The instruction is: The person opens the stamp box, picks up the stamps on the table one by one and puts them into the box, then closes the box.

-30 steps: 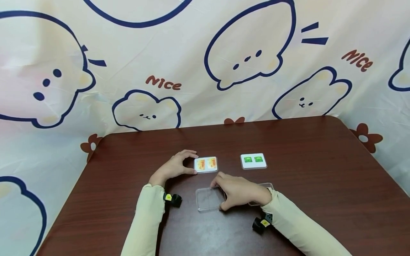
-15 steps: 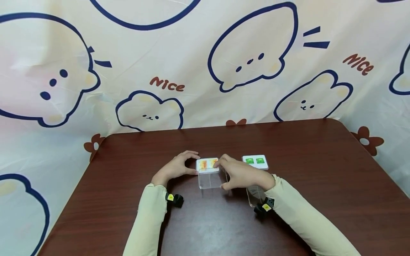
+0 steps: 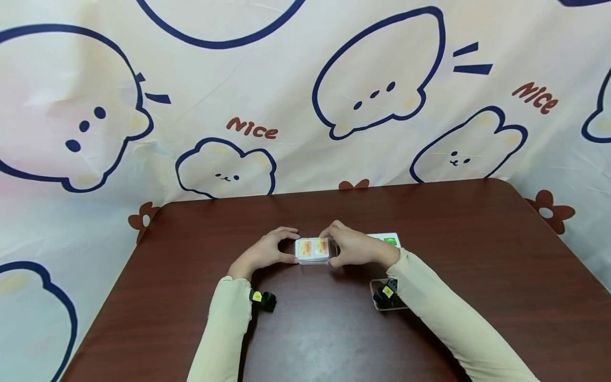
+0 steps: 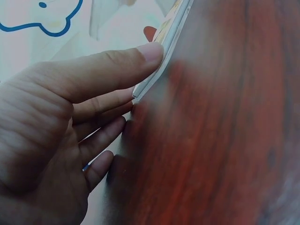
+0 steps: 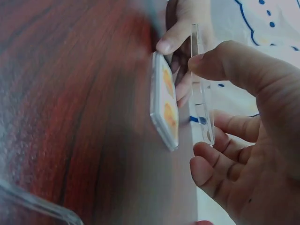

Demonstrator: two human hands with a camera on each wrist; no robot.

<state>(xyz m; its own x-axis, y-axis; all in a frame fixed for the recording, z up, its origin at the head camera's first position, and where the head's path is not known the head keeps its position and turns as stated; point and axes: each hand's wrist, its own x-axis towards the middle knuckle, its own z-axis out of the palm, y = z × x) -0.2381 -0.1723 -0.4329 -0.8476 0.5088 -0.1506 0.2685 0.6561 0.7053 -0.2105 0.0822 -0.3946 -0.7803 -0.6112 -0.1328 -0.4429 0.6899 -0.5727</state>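
Observation:
A flat white case (image 3: 312, 249) with two orange pictures on top lies on the brown table, better seen edge-on in the right wrist view. My left hand (image 3: 263, 250) grips its left end, thumb at the near corner and fingers at the far one. Between thumb and fingers of my right hand (image 3: 357, 246) is a clear plastic lid (image 5: 202, 93), pinched by its edges. The right wrist view shows this lid close over the case and parallel to it, with a gap between them. From the head, the lid overlaps the case.
Behind my right hand sits a second white case (image 3: 391, 240) with green pictures, partly hidden. Another clear plastic lid (image 3: 374, 298) lies under my right wrist, partly covered. A patterned cloth (image 3: 305, 95) hangs behind the table's far edge.
My right hand has lifted the clear lid from the table and carried it away from me, over the orange-pictured case. My left hand keeps its hold at the case's left end.

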